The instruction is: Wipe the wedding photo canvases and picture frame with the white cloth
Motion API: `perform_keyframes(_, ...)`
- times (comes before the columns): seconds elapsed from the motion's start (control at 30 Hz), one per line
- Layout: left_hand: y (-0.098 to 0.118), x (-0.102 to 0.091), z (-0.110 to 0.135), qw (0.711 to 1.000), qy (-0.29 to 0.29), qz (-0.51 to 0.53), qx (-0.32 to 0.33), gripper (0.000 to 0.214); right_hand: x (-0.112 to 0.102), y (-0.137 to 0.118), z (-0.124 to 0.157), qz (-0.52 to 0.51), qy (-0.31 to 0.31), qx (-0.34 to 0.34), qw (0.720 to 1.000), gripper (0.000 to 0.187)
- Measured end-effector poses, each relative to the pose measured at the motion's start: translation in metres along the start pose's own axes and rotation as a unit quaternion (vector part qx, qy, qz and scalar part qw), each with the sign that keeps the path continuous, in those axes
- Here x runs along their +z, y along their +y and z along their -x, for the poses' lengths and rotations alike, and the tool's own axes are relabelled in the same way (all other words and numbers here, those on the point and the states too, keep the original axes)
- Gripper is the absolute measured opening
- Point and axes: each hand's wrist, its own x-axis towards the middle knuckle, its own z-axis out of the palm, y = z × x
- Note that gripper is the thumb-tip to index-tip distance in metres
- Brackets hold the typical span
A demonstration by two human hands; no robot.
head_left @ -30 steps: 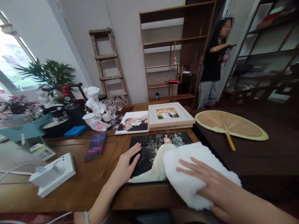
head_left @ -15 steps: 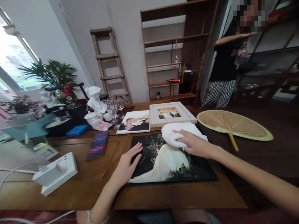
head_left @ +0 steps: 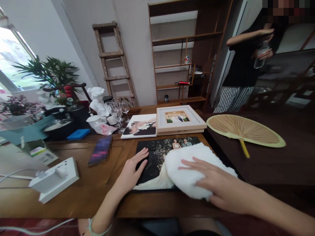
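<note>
A large dark wedding photo panel (head_left: 157,154) lies flat on the wooden table (head_left: 73,196) in front of me. My left hand (head_left: 133,170) rests flat on its left edge, fingers spread. My right hand (head_left: 211,180) presses flat on a white towel (head_left: 187,164) that covers the panel's near right part. Behind the panel sit a white framed photo (head_left: 180,118) and an unframed print (head_left: 140,126).
A straw fan (head_left: 243,129) lies on the dark table at right. A white power strip (head_left: 55,178), a box, a phone, wine glasses (head_left: 118,109), a white bust (head_left: 97,100) and plants fill the left. Another person (head_left: 246,65) stands by the shelves at the back right.
My right hand slid the towel from the near right of the panel up to its far edge, then back toward me. My left hand stayed put. The person at the back shifted right.
</note>
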Motion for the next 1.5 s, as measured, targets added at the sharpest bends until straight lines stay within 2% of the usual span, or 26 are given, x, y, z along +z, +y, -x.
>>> perform_keyframes(0.1, 0.000, 0.000, 0.000, 1.000, 0.001, 0.001, -0.002, 0.032, -0.001, 0.031, -0.014, 0.019, 0.042, 0.034, 0.998, 0.048)
perform_keyframes(0.23, -0.001, 0.001, 0.000, 1.000, -0.002, 0.003, -0.007, 0.033, -0.004, 0.073, -0.039, 0.048, 0.086, 0.039, 0.994, 0.040)
perform_keyframes(0.37, -0.001, 0.000, 0.000, 1.000, -0.001, 0.008, -0.009, 0.032, -0.005, 0.092, -0.054, 0.055, 0.097, 0.041, 0.993, 0.035)
perform_keyframes(0.5, -0.002, 0.000, -0.001, 1.000, -0.001, 0.006, -0.006, 0.032, 0.001, 0.078, -0.043, 0.049, 0.092, 0.032, 0.994, 0.044)
perform_keyframes(0.6, -0.002, 0.000, -0.001, 1.000, 0.000, 0.004, -0.003, 0.032, 0.004, 0.049, -0.024, 0.029, 0.064, 0.019, 0.997, 0.046)
perform_keyframes(0.77, -0.001, 0.001, -0.001, 1.000, 0.001, 0.005, -0.004, 0.032, -0.002, -0.006, 0.000, -0.018, -0.023, -0.018, 0.999, 0.051)
perform_keyframes(0.87, -0.001, 0.001, -0.001, 1.000, 0.003, 0.006, -0.003, 0.032, -0.004, -0.017, 0.004, -0.047, -0.035, -0.024, 0.998, 0.056)
perform_keyframes(1.03, -0.002, 0.000, 0.000, 1.000, 0.004, 0.010, -0.001, 0.032, -0.001, 0.009, -0.007, -0.027, 0.013, -0.005, 1.000, 0.052)
perform_keyframes(1.3, 0.001, -0.002, -0.001, 1.000, -0.003, 0.011, -0.007, 0.032, -0.003, 0.070, -0.056, 0.037, 0.088, 0.011, 0.995, 0.038)
perform_keyframes(1.4, 0.002, -0.002, -0.001, 1.000, 0.000, 0.010, -0.009, 0.032, -0.003, 0.078, -0.067, 0.038, 0.098, 0.020, 0.994, 0.035)
perform_keyframes(1.5, 0.000, -0.001, -0.001, 1.000, 0.000, 0.008, -0.009, 0.032, 0.001, 0.069, -0.062, 0.038, 0.097, 0.018, 0.994, 0.045)
